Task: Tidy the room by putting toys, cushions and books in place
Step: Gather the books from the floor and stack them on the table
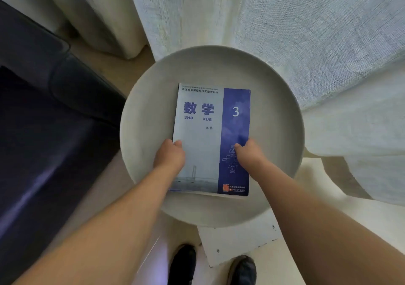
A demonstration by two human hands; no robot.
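With our left hand [169, 156] and right hand [246, 154] each pinching a side edge of the book [203, 131], we judge it best lowered flat, centred on the round table [149, 100] beneath our grip.

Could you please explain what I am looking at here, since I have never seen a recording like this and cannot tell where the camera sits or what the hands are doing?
There is no machine here: a person is working with two bare hands. The single picture comes from a wide-angle camera worn on the person's head, looking forward and down, which is why the arms reach in from the bottom and the edges look bent.

In the middle stands a round pale grey side table with a raised rim. Over it is a blue and white paperback maths textbook marked 3; whether it rests flat cannot be told. The left hand grips its left edge and the right hand its right edge, thumbs on the cover.

Around it: a dark sofa on the left, pale curtains behind, the person's dark shoes below.
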